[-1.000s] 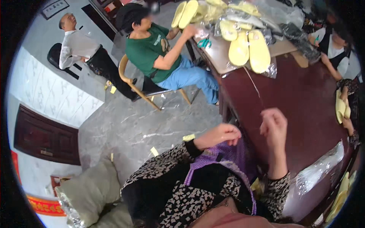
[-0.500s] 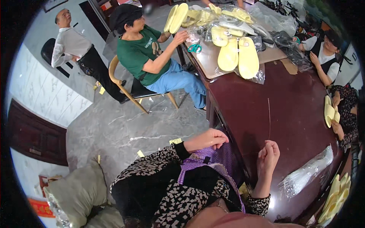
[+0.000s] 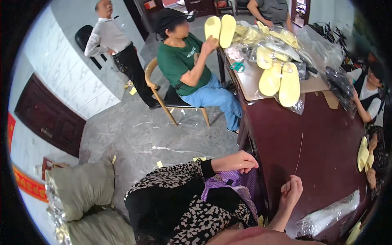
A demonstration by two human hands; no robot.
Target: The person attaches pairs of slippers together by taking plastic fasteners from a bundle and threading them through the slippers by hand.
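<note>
My left hand (image 3: 239, 162) hangs over my lap beside the table edge, above a purple checked apron (image 3: 228, 183). Its fingers are curled closed; whatever may be in them is hidden. Over the near part of the dark red table, my right hand (image 3: 290, 192) has its fingers pinched together. A thin pale strand (image 3: 300, 152) runs away from its fingertips, seemingly held there. To the right of that hand lies a bundle of thin clear strands in plastic wrapping (image 3: 328, 218).
Yellow slippers (image 3: 280, 83), partly bagged, pile up at the table's far end beside teal-handled scissors (image 3: 237, 67). A seated co-worker in green (image 3: 183, 61) holds a slipper pair. Others sit along the right. Stuffed sacks (image 3: 83, 185) stand at lower left.
The whole view has shifted, so most things appear lower and many farther right. The co-worker's slippers now stand upright side by side. My hands keep nearly the same pose.
</note>
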